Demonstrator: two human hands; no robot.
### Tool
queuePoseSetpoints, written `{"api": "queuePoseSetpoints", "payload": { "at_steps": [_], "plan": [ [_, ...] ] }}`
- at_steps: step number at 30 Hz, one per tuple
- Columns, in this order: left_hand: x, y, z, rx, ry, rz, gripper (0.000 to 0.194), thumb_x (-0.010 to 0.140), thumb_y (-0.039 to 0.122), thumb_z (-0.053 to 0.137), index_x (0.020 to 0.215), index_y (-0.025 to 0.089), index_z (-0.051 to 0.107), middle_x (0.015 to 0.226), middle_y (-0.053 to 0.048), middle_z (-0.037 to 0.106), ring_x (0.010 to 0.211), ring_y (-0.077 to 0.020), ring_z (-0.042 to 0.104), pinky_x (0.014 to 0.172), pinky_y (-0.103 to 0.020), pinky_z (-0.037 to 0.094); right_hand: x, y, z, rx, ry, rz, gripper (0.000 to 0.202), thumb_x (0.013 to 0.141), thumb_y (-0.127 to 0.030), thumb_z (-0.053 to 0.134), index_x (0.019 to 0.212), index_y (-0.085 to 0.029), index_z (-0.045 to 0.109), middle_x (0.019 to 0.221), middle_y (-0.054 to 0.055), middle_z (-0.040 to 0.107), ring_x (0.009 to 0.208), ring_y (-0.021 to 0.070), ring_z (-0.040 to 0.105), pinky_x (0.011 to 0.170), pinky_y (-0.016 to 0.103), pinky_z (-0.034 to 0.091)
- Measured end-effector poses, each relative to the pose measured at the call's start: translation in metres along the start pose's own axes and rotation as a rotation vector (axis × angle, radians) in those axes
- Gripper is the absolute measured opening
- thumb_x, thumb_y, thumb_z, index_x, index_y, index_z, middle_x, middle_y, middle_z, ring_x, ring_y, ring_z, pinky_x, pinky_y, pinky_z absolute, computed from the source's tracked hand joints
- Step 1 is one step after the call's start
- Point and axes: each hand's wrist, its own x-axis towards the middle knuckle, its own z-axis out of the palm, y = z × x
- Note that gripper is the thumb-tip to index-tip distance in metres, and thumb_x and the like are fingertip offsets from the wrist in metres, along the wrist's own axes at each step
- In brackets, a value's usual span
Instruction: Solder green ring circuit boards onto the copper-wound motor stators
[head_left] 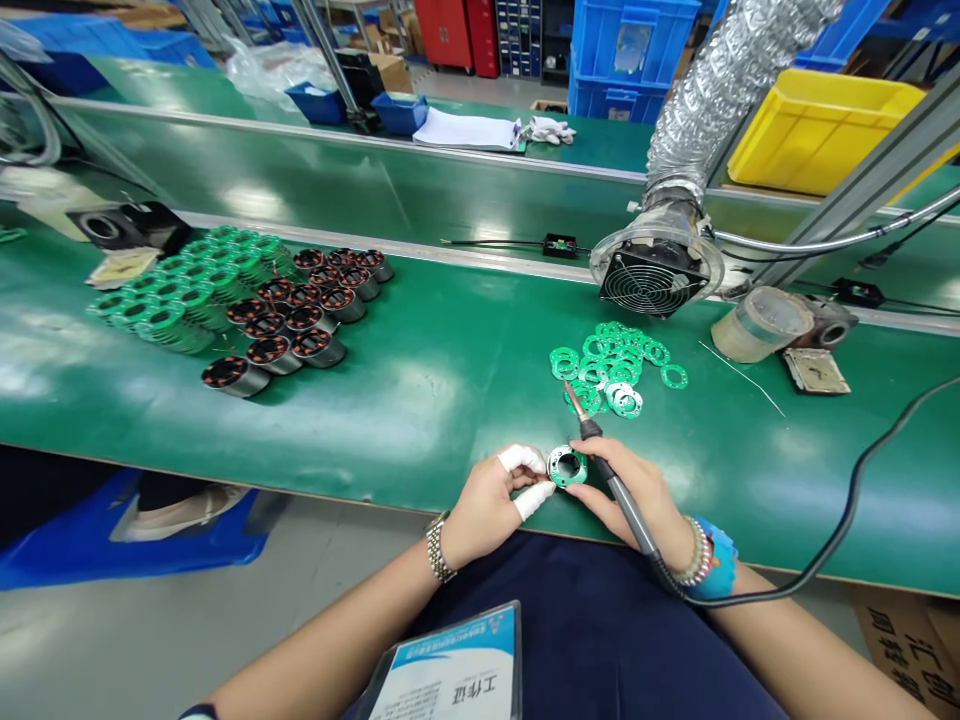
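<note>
My left hand (pixel 499 495), with white tape on thumb and forefinger, pinches the left side of a motor core topped by a green ring board (pixel 568 467) at the table's front edge. On the core's right side are the fingertips of my right hand (pixel 634 490), which also holds a soldering iron (pixel 626 505), its tip pointing up and away. Just beyond lies a loose pile of green ring boards (pixel 611 362). Rows of copper-wound motor cores (pixel 304 315) stand to the left, beside stacks of green ring boards (pixel 191 285).
A fan (pixel 651 283) on a foil duct (pixel 731 85) hangs behind the ring pile. To the right are a round container (pixel 761 325), a sponge tray (pixel 817 371) and a solder wire (pixel 742 378). The iron's black cable (pixel 851 510) curves across the right side.
</note>
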Motion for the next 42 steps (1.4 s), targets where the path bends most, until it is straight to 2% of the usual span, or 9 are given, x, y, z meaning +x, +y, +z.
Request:
{"api": "queuePoseSetpoints", "payload": {
  "at_steps": [11, 17, 24, 28, 30, 33, 38, 40, 42],
  "plan": [
    [0.0, 0.009, -0.008, 0.238, -0.022, 0.013, 0.01, 0.08, 0.025, 0.054, 0.077, 0.016, 0.056, 0.079, -0.004, 0.061, 0.072, -0.0136, 0.059, 0.07, -0.027, 0.049, 0.001, 0.004, 0.001, 0.027, -0.002, -0.047, 0.031, 0.084, -0.022, 0.059, 0.113, -0.02, 0.049, 0.103, 0.008, 0.059, 0.095, 0.0192, 0.058, 0.083, 0.031, 0.049],
    [0.0, 0.018, -0.013, 0.137, -0.175, -0.181, 0.016, 0.085, 0.028, 0.047, 0.078, 0.014, 0.052, 0.067, -0.004, 0.065, 0.064, -0.0149, 0.064, 0.063, -0.027, 0.052, -0.001, 0.006, 0.003, 0.031, -0.006, -0.046, 0.031, 0.084, -0.022, 0.059, 0.113, -0.021, 0.048, 0.101, 0.007, 0.058, 0.092, 0.019, 0.059, 0.081, 0.031, 0.049],
    [-0.008, 0.011, -0.016, 1.12, 0.057, 0.677, 0.017, 0.086, 0.018, 0.046, 0.098, 0.014, 0.057, 0.091, -0.009, 0.066, 0.073, -0.0184, 0.062, 0.061, -0.028, 0.05, -0.001, 0.006, 0.004, 0.066, 0.008, -0.062, 0.03, 0.085, -0.02, 0.057, 0.113, -0.021, 0.048, 0.101, 0.007, 0.058, 0.091, 0.0183, 0.058, 0.081, 0.031, 0.048],
    [-0.007, 0.011, -0.018, 1.236, 0.036, 0.816, 0.02, 0.086, 0.012, 0.041, 0.098, 0.011, 0.056, 0.086, -0.01, 0.066, 0.07, -0.0187, 0.061, 0.055, -0.028, 0.048, -0.001, 0.006, 0.004, 0.062, 0.011, -0.068, 0.029, 0.085, -0.022, 0.057, 0.113, -0.02, 0.048, 0.099, 0.007, 0.058, 0.089, 0.0181, 0.057, 0.079, 0.03, 0.049],
    [-0.005, 0.013, -0.016, 1.229, -0.005, 0.749, 0.019, 0.086, 0.013, 0.04, 0.094, 0.011, 0.057, 0.083, -0.01, 0.065, 0.068, -0.0185, 0.06, 0.054, -0.027, 0.047, -0.001, 0.007, 0.004, 0.054, 0.011, -0.07, 0.029, 0.086, -0.023, 0.056, 0.113, -0.02, 0.048, 0.099, 0.007, 0.058, 0.089, 0.018, 0.058, 0.079, 0.03, 0.049],
    [0.001, 0.018, -0.009, 1.05, -0.084, 0.398, 0.02, 0.086, 0.018, 0.038, 0.079, 0.014, 0.056, 0.073, -0.007, 0.062, 0.062, -0.0159, 0.059, 0.054, -0.026, 0.047, -0.002, 0.008, 0.005, 0.047, 0.01, -0.065, 0.028, 0.086, -0.024, 0.055, 0.112, -0.021, 0.048, 0.099, 0.007, 0.058, 0.089, 0.018, 0.058, 0.079, 0.03, 0.049],
    [0.006, 0.027, -0.001, 0.195, -0.24, -0.273, 0.031, 0.09, 0.027, 0.028, 0.065, 0.017, 0.044, 0.051, 0.002, 0.048, 0.043, -0.0109, 0.052, 0.039, -0.019, 0.042, -0.002, 0.008, 0.005, 0.049, 0.002, -0.057, 0.027, 0.086, -0.022, 0.055, 0.112, -0.021, 0.048, 0.098, 0.007, 0.057, 0.087, 0.0181, 0.057, 0.076, 0.03, 0.048],
    [0.003, 0.025, -0.005, 0.178, -0.194, -0.247, 0.029, 0.089, 0.033, 0.035, 0.071, 0.015, 0.049, 0.054, 0.001, 0.053, 0.045, -0.0108, 0.054, 0.041, -0.02, 0.044, -0.002, 0.008, 0.005, 0.05, 0.001, -0.056, 0.028, 0.086, -0.021, 0.055, 0.113, -0.02, 0.048, 0.098, 0.007, 0.057, 0.087, 0.018, 0.057, 0.077, 0.03, 0.048],
    [-0.002, 0.021, -0.011, 0.436, -0.091, -0.032, 0.022, 0.085, 0.034, 0.048, 0.084, 0.015, 0.057, 0.069, -0.003, 0.061, 0.056, -0.0124, 0.059, 0.051, -0.022, 0.048, -0.002, 0.007, 0.005, 0.055, 0.004, -0.062, 0.029, 0.085, -0.02, 0.056, 0.113, -0.021, 0.048, 0.099, 0.007, 0.056, 0.087, 0.0176, 0.057, 0.077, 0.03, 0.048]
  ]
}}
